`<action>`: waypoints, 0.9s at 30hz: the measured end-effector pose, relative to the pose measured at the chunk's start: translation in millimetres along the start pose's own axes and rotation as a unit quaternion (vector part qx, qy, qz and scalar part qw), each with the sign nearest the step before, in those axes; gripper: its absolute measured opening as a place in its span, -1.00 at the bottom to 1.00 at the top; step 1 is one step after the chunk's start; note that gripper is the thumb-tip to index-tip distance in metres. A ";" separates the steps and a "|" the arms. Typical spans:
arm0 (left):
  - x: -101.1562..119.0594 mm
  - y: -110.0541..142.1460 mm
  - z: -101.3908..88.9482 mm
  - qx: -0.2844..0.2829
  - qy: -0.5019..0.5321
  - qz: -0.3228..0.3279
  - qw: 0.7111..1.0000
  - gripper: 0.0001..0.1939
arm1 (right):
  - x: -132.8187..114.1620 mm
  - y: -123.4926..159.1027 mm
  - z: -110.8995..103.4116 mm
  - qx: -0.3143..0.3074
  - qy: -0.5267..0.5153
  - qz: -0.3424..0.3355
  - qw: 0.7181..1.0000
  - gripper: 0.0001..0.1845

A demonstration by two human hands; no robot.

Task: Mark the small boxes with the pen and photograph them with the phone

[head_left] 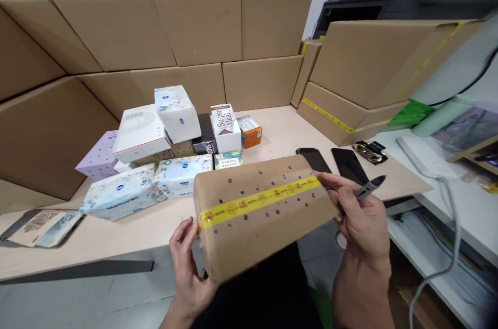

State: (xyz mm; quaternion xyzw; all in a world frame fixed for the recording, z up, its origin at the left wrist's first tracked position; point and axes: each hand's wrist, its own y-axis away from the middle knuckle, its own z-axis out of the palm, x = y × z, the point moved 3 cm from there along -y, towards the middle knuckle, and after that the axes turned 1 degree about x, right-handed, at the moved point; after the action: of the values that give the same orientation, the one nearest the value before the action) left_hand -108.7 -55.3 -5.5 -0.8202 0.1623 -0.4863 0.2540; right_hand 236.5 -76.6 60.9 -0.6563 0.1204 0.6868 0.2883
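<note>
Above a desk (116,235) walled with cartons, a taped box (260,212) lies crosswise between the hands; left hand (189,266) grips its left end; right hand (361,220) steadies the right end, fingers pinching a pen (369,187).

On the pale wooden desk (116,230), up and left of the grip, lies a cluster of white floral tissue packs (148,186) and small cartons, among them a white "Super Meal" box (225,126) and a small orange box (250,132). Just beyond the grip lie 2 black phones (334,160). Plain brown cardboard cartons (202,28) are stacked behind.
</note>
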 end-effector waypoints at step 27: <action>9.5 -11.7 40.7 -0.029 -0.036 0.041 0.998 -0.46 | 38.3 -2.1 1.6 -0.008 0.016 0.019 1.000 -0.48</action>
State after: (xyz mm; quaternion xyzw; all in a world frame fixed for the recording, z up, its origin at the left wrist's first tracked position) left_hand -68.2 -40.1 -8.1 -0.8368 0.2000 -0.4410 0.2555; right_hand 237.4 -64.9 24.3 -0.6667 0.1323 0.6828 0.2679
